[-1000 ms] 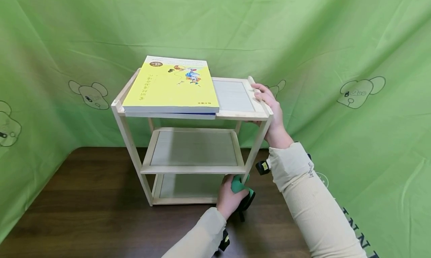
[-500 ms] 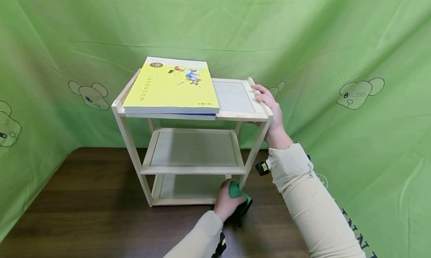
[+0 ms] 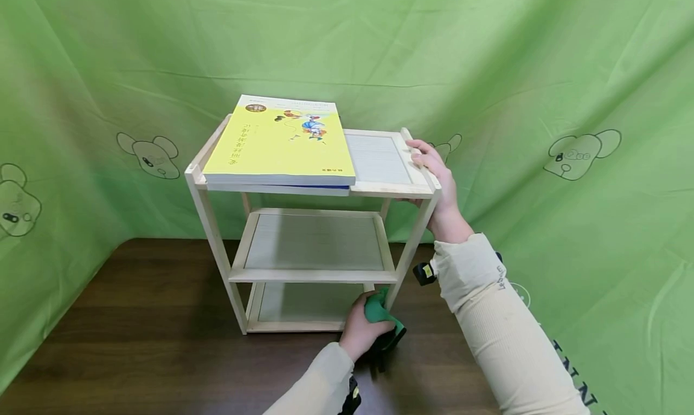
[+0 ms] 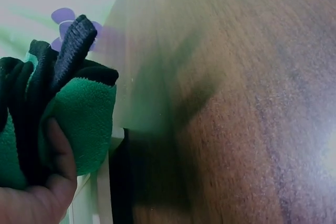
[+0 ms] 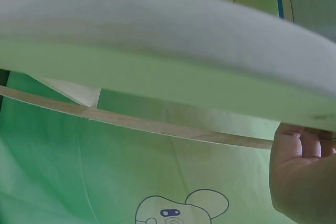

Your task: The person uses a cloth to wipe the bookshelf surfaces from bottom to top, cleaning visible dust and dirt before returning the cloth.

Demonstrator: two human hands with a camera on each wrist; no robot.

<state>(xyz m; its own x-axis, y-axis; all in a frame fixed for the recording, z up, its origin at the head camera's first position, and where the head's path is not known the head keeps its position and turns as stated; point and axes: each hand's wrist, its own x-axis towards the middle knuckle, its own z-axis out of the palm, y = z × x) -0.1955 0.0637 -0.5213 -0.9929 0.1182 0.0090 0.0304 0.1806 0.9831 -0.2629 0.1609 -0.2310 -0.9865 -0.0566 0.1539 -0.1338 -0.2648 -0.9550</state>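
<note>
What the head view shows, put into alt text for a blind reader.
A left hand holds a green and black cloth by a three-tier wooden rack; the right hand grips its top rail. A yellow book lies on top.

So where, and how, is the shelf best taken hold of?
Probably by the narrow right top rail of the shelf, from the right, as the right hand grips it: it stands raised along the edge, while books cover the top's left.

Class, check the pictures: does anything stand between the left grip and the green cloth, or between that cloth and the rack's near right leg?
Nothing visible does. The left grip holds the green cloth directly; in the head view, it overlaps the rack's near right leg, though contact is unclear.
</note>
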